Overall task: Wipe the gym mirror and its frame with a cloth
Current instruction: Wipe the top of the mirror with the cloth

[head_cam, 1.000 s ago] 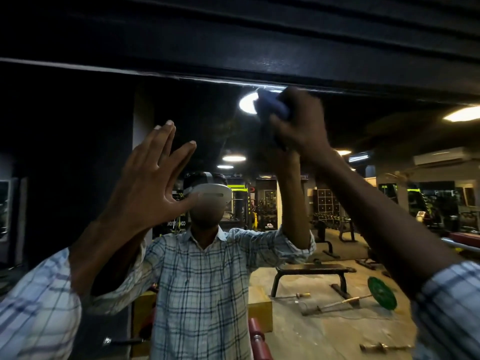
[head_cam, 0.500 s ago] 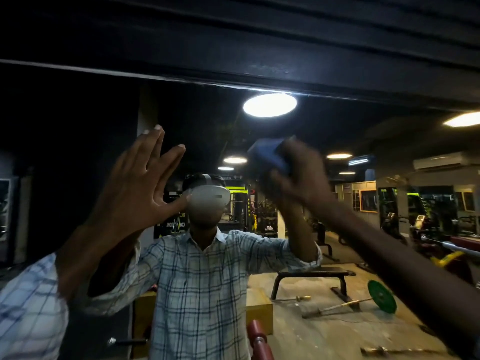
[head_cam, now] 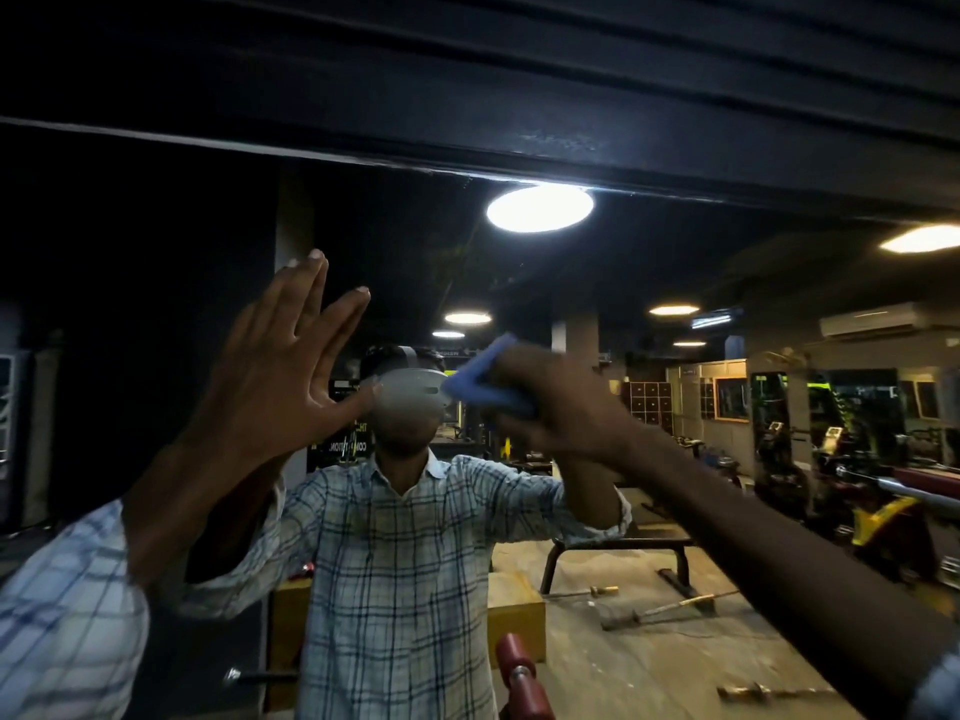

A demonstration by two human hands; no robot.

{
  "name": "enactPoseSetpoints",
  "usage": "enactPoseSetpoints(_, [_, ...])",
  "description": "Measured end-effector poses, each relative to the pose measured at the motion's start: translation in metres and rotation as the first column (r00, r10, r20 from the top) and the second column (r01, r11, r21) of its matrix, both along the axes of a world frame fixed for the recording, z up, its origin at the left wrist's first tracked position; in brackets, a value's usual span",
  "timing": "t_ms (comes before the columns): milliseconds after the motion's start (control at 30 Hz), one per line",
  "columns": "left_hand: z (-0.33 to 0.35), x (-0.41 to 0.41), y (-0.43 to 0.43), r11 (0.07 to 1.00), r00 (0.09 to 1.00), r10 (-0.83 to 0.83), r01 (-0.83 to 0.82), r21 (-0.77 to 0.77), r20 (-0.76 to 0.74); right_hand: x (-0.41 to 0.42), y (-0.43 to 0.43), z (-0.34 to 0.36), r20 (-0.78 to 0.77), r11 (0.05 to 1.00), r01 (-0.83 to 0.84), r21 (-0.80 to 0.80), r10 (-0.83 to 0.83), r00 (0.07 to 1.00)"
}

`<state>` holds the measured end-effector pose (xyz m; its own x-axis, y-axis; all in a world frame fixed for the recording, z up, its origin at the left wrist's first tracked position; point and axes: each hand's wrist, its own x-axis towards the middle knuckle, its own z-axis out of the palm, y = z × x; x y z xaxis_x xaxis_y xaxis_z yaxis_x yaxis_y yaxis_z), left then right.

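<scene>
Remotely, I watch a person cleaning a gym wall. At far left a plaid sleeve (head_cam: 62, 605) leads up to the left hand (head_cam: 280, 376), raised palm-first at the mirror (head_cam: 156, 262). Its fingers are straight and spread and hold nothing, and I cannot tell whether it touches the glass. Just right of its thumb, the person's reflection in a plaid shirt (head_cam: 400, 574) faces me. Between the two hands, a blue cloth (head_cam: 480, 379) sticks out leftward from the right hand (head_cam: 566, 413), whose fingers are curled tightly round it at the glass. Well above both hands runs the dark frame (head_cam: 467, 122). A round lamp (head_cam: 540, 209) is reflected just beneath it, straight above the right hand. Below the right forearm, the mirror shows a bench (head_cam: 618, 548) and a bar (head_cam: 670, 610) lying on the gym floor.
</scene>
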<state>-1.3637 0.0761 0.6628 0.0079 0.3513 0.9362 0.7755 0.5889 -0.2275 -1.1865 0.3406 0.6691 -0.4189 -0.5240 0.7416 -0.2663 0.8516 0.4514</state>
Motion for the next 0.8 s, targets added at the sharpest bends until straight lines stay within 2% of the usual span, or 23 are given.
enactPoseSetpoints(33, [-0.001, -0.002, -0.002, 1.000, 1.000, 0.000, 0.000, 0.003, 0.003, 0.001, 0.005, 0.018, -0.124, 0.997, -0.002, -0.073, -0.007, 0.992])
enactPoseSetpoints(100, [-0.002, -0.005, -0.007, 1.000, 1.000, 0.003, -0.003, 0.008, 0.013, 0.004, 0.017, 0.051, -0.380, 0.945, -0.071, -0.319, -0.059, 0.923])
enactPoseSetpoints(167, [-0.002, -0.007, -0.011, 1.000, 1.000, 0.005, -0.006, 0.007, 0.008, 0.000, 0.017, 0.060, -0.491, 0.858, -0.174, -0.484, -0.102, 0.865])
enactPoseSetpoints(200, [-0.002, -0.008, -0.012, 1.000, 1.000, 0.005, -0.005, 0.008, 0.005, -0.006, 0.006, 0.056, -0.479, 0.853, -0.177, -0.491, -0.095, 0.873])
enactPoseSetpoints(233, [-0.002, -0.009, -0.014, 1.000, 1.000, -0.001, 0.001, 0.008, 0.004, -0.013, -0.008, 0.048, -0.416, 0.889, -0.148, -0.434, -0.052, 0.908])
enactPoseSetpoints(267, [-0.003, -0.009, -0.015, 1.000, 1.000, -0.013, 0.013, 0.012, 0.002, -0.018, -0.020, 0.038, -0.310, 0.935, -0.109, -0.338, -0.001, 0.951])
enactPoseSetpoints(333, [-0.003, -0.010, -0.017, 0.999, 0.999, -0.031, 0.031, 0.018, -0.008, -0.019, -0.030, 0.035, -0.125, 0.993, -0.015, -0.120, -0.001, 0.992])
enactPoseSetpoints(367, [-0.003, -0.010, -0.018, 0.999, 0.999, -0.033, 0.033, 0.017, -0.012, -0.017, -0.028, 0.046, -0.119, 0.995, 0.003, -0.100, -0.015, 0.993])
enactPoseSetpoints(400, [-0.003, -0.011, -0.019, 0.999, 0.999, -0.035, 0.035, 0.016, -0.012, -0.016, -0.021, 0.059, -0.181, 0.991, -0.015, -0.136, -0.010, 0.983])
enactPoseSetpoints(467, [-0.004, -0.012, -0.022, 0.999, 0.999, -0.036, 0.036, 0.017, -0.005, -0.010, -0.007, 0.088, -0.372, 0.940, -0.099, -0.328, -0.032, 0.928])
enactPoseSetpoints(533, [-0.005, -0.014, -0.024, 0.999, 0.999, -0.032, 0.032, 0.015, -0.002, -0.009, -0.001, 0.101, -0.532, 0.819, -0.223, -0.530, -0.116, 0.839])
enactPoseSetpoints(600, [-0.005, -0.015, -0.027, 0.999, 0.999, -0.034, 0.034, 0.018, -0.003, -0.021, -0.016, 0.094, -0.563, 0.748, -0.289, -0.597, -0.134, 0.815])
enactPoseSetpoints(633, [-0.005, -0.015, -0.029, 0.999, 0.999, -0.038, 0.038, 0.018, -0.004, -0.028, -0.031, 0.084, -0.527, 0.785, -0.275, -0.555, -0.077, 0.846])
enactPoseSetpoints(700, [-0.006, -0.015, -0.031, 0.999, 0.999, -0.042, 0.042, 0.014, -0.009, -0.043, -0.058, 0.062, -0.334, 0.930, -0.159, -0.331, 0.042, 0.942])
enactPoseSetpoints(733, [-0.006, -0.016, -0.032, 0.999, 0.999, -0.037, 0.037, 0.012, -0.011, -0.047, -0.063, 0.058, -0.224, 0.977, -0.076, -0.198, 0.031, 0.974])
enactPoseSetpoints(767, [-0.007, -0.016, -0.034, 1.000, 1.000, -0.029, 0.029, 0.009, -0.008, -0.047, -0.062, 0.063, -0.180, 0.994, -0.010, -0.108, -0.010, 0.984])
enactPoseSetpoints(800, [-0.008, -0.017, -0.035, 1.000, 1.000, -0.019, 0.019, 0.009, -0.001, -0.047, -0.057, 0.075, -0.213, 0.995, 0.010, -0.103, -0.032, 0.976])
